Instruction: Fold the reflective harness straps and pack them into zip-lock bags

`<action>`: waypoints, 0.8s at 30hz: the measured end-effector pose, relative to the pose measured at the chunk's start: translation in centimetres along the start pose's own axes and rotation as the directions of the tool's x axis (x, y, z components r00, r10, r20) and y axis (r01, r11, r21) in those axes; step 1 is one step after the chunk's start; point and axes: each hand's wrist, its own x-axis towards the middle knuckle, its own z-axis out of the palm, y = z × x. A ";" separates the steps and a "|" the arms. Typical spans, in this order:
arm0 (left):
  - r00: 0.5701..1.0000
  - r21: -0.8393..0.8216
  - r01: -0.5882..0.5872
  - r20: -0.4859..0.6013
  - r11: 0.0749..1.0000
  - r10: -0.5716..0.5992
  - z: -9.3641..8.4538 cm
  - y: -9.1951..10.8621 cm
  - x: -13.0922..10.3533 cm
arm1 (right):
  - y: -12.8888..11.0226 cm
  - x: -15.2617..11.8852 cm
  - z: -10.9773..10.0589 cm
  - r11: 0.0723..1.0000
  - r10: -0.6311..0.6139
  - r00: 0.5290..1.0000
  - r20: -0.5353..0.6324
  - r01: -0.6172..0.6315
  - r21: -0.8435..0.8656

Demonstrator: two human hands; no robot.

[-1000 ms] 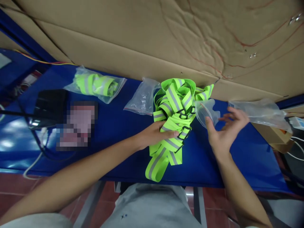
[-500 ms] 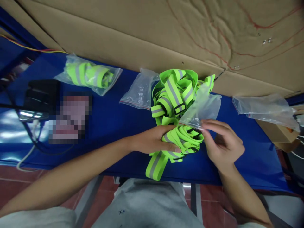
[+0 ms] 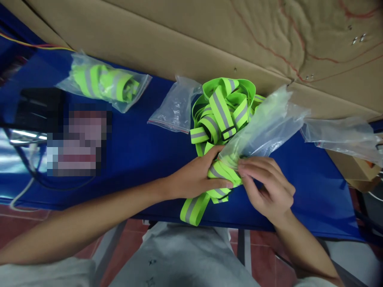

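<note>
My left hand [image 3: 199,177] is closed round a bundle of neon-yellow reflective straps [image 3: 221,172], thumb in front. Pinched in my right hand [image 3: 266,185] is the edge of a clear plastic bag [image 3: 257,127], whose mouth lies over the right end of the bundle. Behind the bundle sits a loose pile of the same straps [image 3: 220,107] with a black buckle. One strap end [image 3: 194,209] hangs toward the table's front edge.
On the blue table [image 3: 143,159], a bagged strap roll [image 3: 101,83] lies at left, near a black device [image 3: 38,107] with cables. Flat plastic bags [image 3: 176,105] lie left and right of the pile. A cardboard box [image 3: 353,169] is at the right, brown sheeting [image 3: 179,36] behind.
My right hand has moved left with the bag, which now covers the right end of the strap bundle. The bag looks more spread out. The view has shifted slightly.
</note>
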 end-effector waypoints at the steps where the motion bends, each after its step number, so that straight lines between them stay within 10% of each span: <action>1: 1.000 0.012 -0.012 -0.005 1.000 0.012 0.0 0.0 -0.1 | 0.0 0.0 -0.1 1.000 0.001 1.000 0.012 -0.001 -0.006; 8: 0.997 0.041 -0.065 0.040 0.997 0.063 -0.3 0.0 0.0 | 0.3 0.3 -0.8 0.992 0.110 0.994 0.011 -0.111 0.055; 24: 0.996 0.203 -0.052 -0.061 0.978 0.065 0.3 0.1 -0.4 | -0.7 -0.8 -0.3 0.952 -0.182 0.959 0.219 0.227 -0.204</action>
